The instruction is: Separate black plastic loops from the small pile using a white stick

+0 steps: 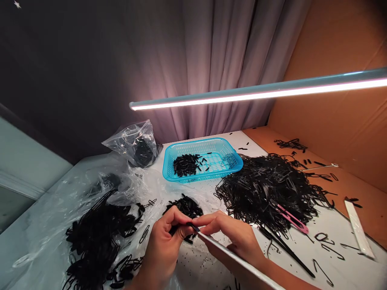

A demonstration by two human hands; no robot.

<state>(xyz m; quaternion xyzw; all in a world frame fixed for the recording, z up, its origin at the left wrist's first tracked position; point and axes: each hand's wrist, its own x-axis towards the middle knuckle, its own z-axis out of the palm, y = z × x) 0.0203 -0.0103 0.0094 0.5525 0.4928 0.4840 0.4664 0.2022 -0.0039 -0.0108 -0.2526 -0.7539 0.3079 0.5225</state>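
My left hand point(166, 237) is closed, its thumb and fingertips pinching a small black piece point(191, 225). Close against it, my right hand point(234, 237) has its fingers wrapped on a long, thin white stick point(232, 254), whose far end meets the black piece at the fingertips. The stick slants down toward the lower right edge of the view. Just behind the fingers lies a pile of small black pieces point(189, 205), partly hidden by my hands. Whether the piece is threaded over the stick's tip or only touching it, I cannot tell.
A blue plastic basket point(203, 177) holds more black pieces. To its right spreads a heap of black loops point(269, 189) with a pink tool point(292, 217) on it. Clear plastic bags point(130, 141) and black bundles point(93, 237) lie left. A lit tube lamp point(242, 96) crosses above.
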